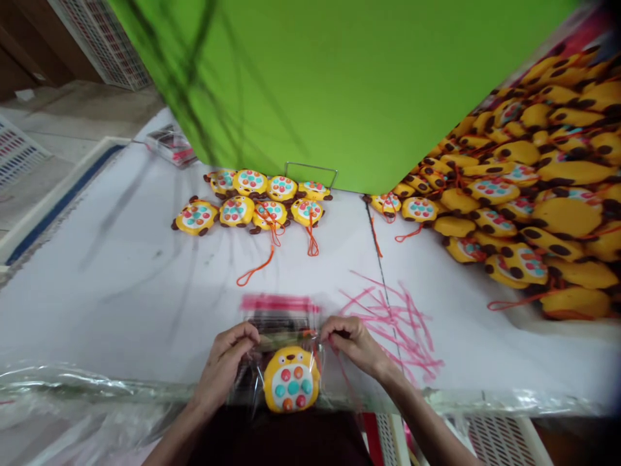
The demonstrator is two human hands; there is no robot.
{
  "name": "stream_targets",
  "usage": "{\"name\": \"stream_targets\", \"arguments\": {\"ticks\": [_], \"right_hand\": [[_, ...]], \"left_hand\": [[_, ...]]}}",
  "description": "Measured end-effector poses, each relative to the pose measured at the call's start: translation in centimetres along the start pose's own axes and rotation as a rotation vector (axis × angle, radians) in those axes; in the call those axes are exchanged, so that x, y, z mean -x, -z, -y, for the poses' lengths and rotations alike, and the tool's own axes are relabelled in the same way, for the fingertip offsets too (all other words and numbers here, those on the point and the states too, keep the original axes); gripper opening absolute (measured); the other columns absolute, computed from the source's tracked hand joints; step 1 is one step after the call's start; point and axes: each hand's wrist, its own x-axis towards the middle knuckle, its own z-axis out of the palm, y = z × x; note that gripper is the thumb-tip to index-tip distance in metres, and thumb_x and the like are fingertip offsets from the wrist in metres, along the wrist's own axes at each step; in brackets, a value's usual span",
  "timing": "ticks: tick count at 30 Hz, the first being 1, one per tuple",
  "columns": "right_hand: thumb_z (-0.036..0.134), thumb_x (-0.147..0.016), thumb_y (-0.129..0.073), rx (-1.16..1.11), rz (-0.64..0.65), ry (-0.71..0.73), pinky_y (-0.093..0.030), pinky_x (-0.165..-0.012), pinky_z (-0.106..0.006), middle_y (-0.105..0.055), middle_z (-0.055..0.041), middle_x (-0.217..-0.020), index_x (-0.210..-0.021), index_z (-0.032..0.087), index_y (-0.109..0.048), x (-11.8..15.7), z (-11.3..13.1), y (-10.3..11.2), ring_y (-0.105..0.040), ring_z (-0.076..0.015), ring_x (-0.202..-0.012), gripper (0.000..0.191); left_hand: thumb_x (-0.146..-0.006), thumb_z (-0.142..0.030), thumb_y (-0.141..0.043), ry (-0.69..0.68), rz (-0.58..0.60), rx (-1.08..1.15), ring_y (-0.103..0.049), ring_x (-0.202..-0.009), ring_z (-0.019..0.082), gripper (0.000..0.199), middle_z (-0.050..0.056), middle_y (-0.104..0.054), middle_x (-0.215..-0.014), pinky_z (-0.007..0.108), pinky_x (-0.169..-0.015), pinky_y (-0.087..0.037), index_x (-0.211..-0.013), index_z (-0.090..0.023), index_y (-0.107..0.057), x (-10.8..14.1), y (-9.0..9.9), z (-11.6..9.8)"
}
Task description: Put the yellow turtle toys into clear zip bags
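Note:
A yellow animal-faced toy (292, 382) with coloured round buttons lies inside a clear plastic bag (259, 382) at the table's front edge. My left hand (227, 362) pinches the bag's upper left side. On the opposite side, my right hand (353, 342) is closed at the bag's upper right corner; a thin pink strip seems to hang beside its fingers. Just beyond the bag is a stack of flat clear bags (281, 320) with pink top edges, partly hidden. Loose pink strips (395, 320) lie scattered to the right of my right hand.
Two rows of similar toys (236, 210) sit ahead, some with orange cords. A large heap of toys (528, 188) fills the right side. A tilted green board (330, 84) stands at the back over a wire loop (311, 167). Packed bags (171, 145) lie far left.

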Motion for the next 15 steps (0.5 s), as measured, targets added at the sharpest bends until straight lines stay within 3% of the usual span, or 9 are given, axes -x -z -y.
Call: {"name": "stream_targets", "arguments": {"ticks": [4,8,13,15], "right_hand": [[0.004,-0.072,-0.042,0.168,-0.009,0.105,-0.045,-0.063,-0.024,-0.064,-0.0036,-0.074,-0.073,0.017,-0.065,0.5,0.8,-1.0,-0.058,-0.0137,-0.067,0.027],[0.005,-0.074,-0.041,0.282,-0.032,0.136,-0.044,-0.065,-0.025,-0.063,-0.0042,-0.078,-0.076,0.017,-0.065,0.9,0.7,-1.2,-0.058,-0.0143,-0.07,0.027],[0.014,-0.073,-0.043,-0.037,-0.407,-0.122,-0.039,-0.049,-0.022,-0.046,0.0043,-0.052,-0.069,0.017,-0.055,1.4,-0.1,1.4,-0.047,-0.0108,-0.047,0.013],[0.022,-0.077,-0.047,-0.131,-0.428,-0.182,-0.04,-0.05,-0.022,-0.046,0.0045,-0.053,-0.072,0.016,-0.056,1.6,0.2,1.7,-0.047,-0.0105,-0.048,0.011]], "left_hand": [[-0.073,-0.022,-0.044,-0.058,-0.015,-0.101,-0.041,-0.055,0.012,0.016,-0.004,-0.045,-0.054,0.021,-0.052,-0.032,-0.058,-0.02,-0.049,0.3,0.1,-0.3],[-0.075,-0.032,-0.05,-0.043,-0.026,-0.181,-0.045,-0.056,0.013,0.026,-0.003,-0.048,-0.054,0.022,-0.052,-0.032,-0.055,-0.02,-0.04,0.7,-0.2,-0.8],[-0.072,-0.029,-0.057,-0.041,0.005,-0.12,-0.057,-0.067,0.017,0.031,0.0,-0.061,-0.064,0.023,-0.058,-0.038,-0.057,-0.022,-0.031,0.9,-0.3,-0.9],[-0.074,-0.028,-0.057,-0.036,0.05,-0.088,-0.06,-0.078,0.019,0.029,0.003,-0.065,-0.072,0.025,-0.066,-0.042,-0.059,-0.022,-0.032,1.0,-0.3,-0.8]]}}
